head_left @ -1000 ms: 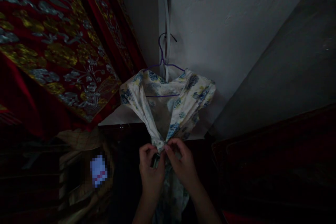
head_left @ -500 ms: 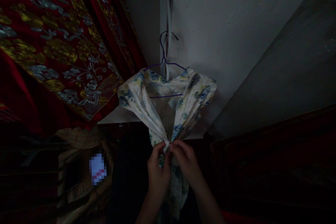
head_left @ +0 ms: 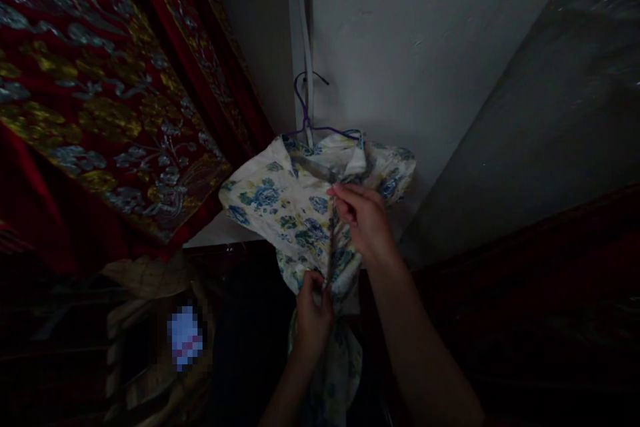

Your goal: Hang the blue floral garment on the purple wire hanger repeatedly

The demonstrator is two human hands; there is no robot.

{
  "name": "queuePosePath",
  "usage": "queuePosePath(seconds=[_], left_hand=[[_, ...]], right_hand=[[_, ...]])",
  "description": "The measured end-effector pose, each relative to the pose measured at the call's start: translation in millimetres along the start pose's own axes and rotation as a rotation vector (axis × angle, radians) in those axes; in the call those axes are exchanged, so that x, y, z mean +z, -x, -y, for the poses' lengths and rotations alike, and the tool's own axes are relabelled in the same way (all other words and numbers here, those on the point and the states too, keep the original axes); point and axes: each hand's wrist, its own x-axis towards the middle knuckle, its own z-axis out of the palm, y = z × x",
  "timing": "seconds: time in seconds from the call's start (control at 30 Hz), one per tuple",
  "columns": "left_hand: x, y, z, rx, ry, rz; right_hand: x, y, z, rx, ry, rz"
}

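A white dress (head_left: 270, 203) with blue and yellow flowers hangs by its shoulders on a thin purple hanger (head_left: 306, 121). Low on its front, my left hand (head_left: 314, 313) is closed on the fabric beside the front opening. My right hand (head_left: 367, 217) pinches the top of that opening, just under the collar. The front edges now meet along a dark line between both hands, which looks like a zipper. Whatever small pull sits in my right fingers is hidden. Below my left hand the skirt part drops in narrow folds to the bottom of the view.
Red cloth (head_left: 110, 113) embroidered in gold and silver hangs on the left. The hanger's hook meets a pale cable on the grey wall (head_left: 425, 47). A wooden chair-like frame (head_left: 113, 347) with a blurred bright screen (head_left: 185, 337) stands lower left. The lower right is very dark.
My right hand has moved up from beside my left hand to the collar. The dress's front, open in a deep V before, has come together. My left hand stays low.
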Motion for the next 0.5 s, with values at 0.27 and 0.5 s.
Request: queuePosePath(seconds=[0.27, 0.5], left_hand=[[-9.4, -13, -12, -0.003, -0.01, 0.177], [-61.0, -98, -102, 0.395, -0.057, 0.021]], right_hand=[[22, -14, 27, -0.14, -0.022, 0.083], [18, 0, 25, -0.152, 0.084, 0.123]])
